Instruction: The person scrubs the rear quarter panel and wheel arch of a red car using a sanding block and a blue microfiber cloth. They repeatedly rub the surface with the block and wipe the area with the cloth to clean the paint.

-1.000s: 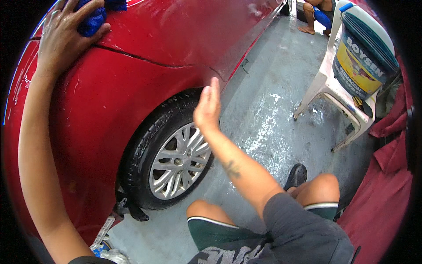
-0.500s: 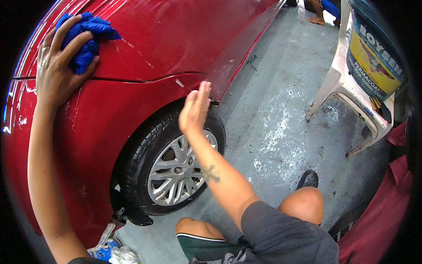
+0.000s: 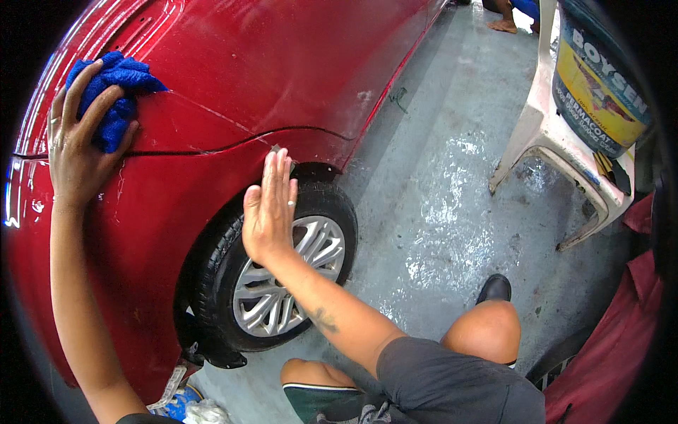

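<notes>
My left hand point(image 3: 79, 152) grips a bunched blue cloth point(image 3: 116, 92) against the red car body point(image 3: 233, 63), just above a dark panel seam. Its fingers curl over the cloth, and a ring shows on one finger. Lower and to the right, my right hand point(image 3: 272, 208) is held over the fender above the front wheel arch, fingers stretched straight and side by side. A small pale patch shows on the paint at its fingertips. Whether the palm presses on the panel cannot be made out. Below that hand is the black tyre with its silver wheel point(image 3: 289, 283).
A white plastic chair point(image 3: 540, 134) at the right bears a dark paint bucket point(image 3: 600, 85) with a yellow label. Dark red fabric point(image 3: 614, 332) hangs at the lower right. The grey floor point(image 3: 438, 226) looks wet. Another person's foot point(image 3: 503, 26) shows at the top.
My right hand has moved left across the fender, its fingertips now at the pale patch. The left hand still holds the cloth. The view has shifted slightly, showing more car at the top.
</notes>
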Action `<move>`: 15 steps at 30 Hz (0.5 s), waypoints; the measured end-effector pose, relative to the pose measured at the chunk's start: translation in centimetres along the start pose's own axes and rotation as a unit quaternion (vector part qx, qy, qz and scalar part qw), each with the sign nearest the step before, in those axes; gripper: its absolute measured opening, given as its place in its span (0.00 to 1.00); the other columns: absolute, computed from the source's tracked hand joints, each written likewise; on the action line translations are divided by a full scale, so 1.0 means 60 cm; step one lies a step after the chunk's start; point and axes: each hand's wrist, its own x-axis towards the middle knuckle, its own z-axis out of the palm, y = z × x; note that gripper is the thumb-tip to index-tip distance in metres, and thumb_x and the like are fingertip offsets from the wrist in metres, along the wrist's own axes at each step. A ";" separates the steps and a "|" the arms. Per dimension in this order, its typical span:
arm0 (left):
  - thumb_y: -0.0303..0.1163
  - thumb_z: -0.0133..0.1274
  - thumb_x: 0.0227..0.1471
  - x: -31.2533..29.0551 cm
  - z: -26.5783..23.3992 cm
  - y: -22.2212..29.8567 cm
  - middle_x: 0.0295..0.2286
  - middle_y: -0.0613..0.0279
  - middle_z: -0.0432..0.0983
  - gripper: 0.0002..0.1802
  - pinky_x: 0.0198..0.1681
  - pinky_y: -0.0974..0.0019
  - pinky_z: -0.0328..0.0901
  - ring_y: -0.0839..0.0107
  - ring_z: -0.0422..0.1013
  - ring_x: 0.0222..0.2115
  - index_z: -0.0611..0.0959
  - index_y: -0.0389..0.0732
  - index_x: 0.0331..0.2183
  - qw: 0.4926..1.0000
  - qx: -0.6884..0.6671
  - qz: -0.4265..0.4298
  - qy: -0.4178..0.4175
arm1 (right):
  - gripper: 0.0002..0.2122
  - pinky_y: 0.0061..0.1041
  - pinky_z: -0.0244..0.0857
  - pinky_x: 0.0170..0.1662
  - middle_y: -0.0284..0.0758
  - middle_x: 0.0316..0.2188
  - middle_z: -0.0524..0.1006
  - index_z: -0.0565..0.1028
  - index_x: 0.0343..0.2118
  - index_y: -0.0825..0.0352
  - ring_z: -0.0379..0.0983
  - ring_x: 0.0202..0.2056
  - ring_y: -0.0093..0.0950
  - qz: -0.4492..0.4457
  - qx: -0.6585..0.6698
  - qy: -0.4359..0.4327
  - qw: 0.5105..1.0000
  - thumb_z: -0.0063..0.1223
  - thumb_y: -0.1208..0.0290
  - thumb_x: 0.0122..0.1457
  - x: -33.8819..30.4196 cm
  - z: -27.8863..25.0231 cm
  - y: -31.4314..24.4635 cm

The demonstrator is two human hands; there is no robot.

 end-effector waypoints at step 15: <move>0.43 0.75 0.51 0.072 0.004 0.020 0.71 0.62 0.68 0.30 0.73 0.39 0.60 0.45 0.64 0.70 0.87 0.54 0.55 0.998 -0.030 0.014 0.045 | 0.33 0.48 0.44 0.80 0.61 0.78 0.55 0.55 0.77 0.78 0.49 0.79 0.55 0.177 0.088 0.194 0.961 0.33 0.54 0.83 0.196 -0.076 0.288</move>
